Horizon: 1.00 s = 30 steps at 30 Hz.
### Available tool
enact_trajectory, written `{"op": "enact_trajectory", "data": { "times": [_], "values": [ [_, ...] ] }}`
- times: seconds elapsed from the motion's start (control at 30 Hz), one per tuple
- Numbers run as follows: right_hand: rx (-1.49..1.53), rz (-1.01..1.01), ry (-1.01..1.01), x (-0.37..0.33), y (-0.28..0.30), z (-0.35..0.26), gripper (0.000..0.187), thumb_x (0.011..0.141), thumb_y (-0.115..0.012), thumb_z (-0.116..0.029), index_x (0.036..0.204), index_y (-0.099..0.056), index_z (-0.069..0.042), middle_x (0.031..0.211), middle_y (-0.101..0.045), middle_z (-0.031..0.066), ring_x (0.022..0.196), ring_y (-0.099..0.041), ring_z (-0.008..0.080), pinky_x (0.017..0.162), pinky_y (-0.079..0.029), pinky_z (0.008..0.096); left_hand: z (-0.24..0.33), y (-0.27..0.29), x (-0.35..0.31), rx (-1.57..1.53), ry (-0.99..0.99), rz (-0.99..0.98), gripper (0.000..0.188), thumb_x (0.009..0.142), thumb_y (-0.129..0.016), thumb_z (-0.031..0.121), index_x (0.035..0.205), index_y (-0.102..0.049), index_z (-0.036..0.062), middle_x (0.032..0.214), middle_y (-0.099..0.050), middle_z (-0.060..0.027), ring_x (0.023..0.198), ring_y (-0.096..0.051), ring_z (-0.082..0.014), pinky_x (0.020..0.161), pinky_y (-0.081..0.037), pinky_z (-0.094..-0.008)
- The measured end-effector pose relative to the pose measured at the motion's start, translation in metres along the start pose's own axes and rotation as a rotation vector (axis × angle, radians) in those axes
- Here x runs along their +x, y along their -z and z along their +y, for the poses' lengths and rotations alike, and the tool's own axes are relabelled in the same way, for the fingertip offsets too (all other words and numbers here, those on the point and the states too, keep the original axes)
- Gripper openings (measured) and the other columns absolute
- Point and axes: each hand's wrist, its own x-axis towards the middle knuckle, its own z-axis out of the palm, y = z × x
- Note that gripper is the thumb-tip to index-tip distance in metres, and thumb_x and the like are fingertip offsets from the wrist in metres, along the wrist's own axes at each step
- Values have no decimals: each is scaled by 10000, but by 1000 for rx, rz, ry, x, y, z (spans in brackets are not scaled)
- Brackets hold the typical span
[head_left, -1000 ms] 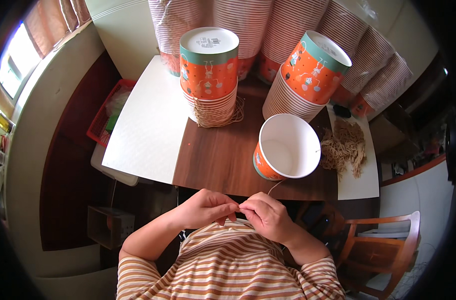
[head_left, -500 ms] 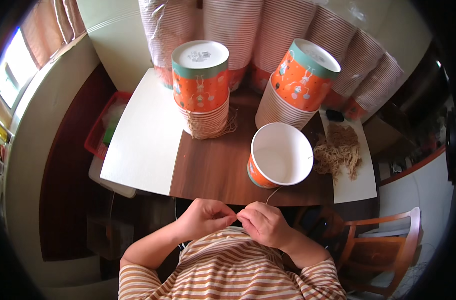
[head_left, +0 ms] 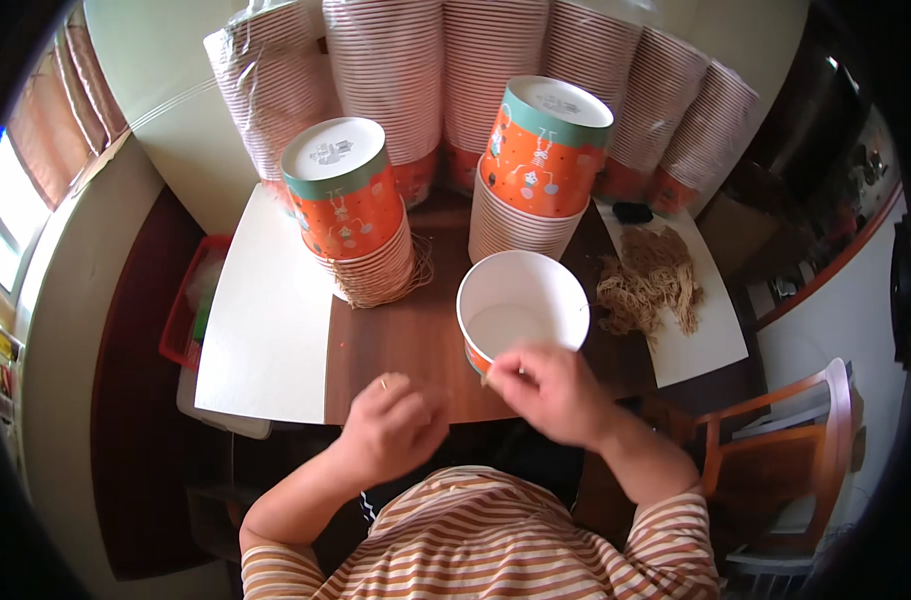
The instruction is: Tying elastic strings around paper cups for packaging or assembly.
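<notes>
A round paper tub [head_left: 520,300], white inside and orange and green outside, stands open end up near the table's front edge. My right hand [head_left: 555,395] is in front of its rim, thumb and fingers pinched together; a small tan bit of cord [head_left: 486,381] shows at the fingertips. Lower left, my left hand [head_left: 390,428] hovers at the table edge with its fingers curled in, slightly blurred. Whether anything lies inside that hand is hidden.
Two stacks of upside-down tubs stand behind, one at left [head_left: 340,215] with tan strands [head_left: 380,280] round its base, one at right [head_left: 540,165]. Tan cord lies heaped [head_left: 655,280] at right. Tall wrapped tub stacks [head_left: 385,80] line the back. A wooden chair [head_left: 775,460] stands at right.
My hands, which were close together at the table edge, have come apart. The right moved up to the tub's front; the left shifted slightly left. The view has shifted as well.
</notes>
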Motion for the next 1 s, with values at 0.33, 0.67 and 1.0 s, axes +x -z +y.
{"op": "enact_trajectory", "data": {
  "times": [0.33, 0.67, 1.0],
  "values": [
    [-89, -208, -195, 66, -6, 74, 94, 819, -617, -73, 809, -630, 20, 780, -655, 113, 700, -625, 184, 629, -484, 316, -57, -43, 32, -265, 545, -21, 151, 826, -634, 37, 962, -674, -17, 834, -636, -80, 681, -572, -99, 623, -477, -235],
    [-86, -112, -99, 70, -21, 89, 82, 766, -572, -60, 705, -595, -11, 724, -626, 149, 688, -615, 318, 626, -486, 407, -75, -52, 41, -253, 618, -61, 169, 830, -641, 44, 984, -673, -17, 848, -650, -91, 718, -607, -112, 644, -491, -242],
    [-72, -68, -110, 70, -26, 94, 79, 754, -575, -47, 684, -595, -16, 662, -621, 148, 619, -616, 303, 574, -480, 397, -77, -55, 42, -223, 574, -67, 184, 781, -655, 40, 955, -676, -16, 805, -648, -123, 673, -638, -184, 606, -497, -275]
  ]
}}
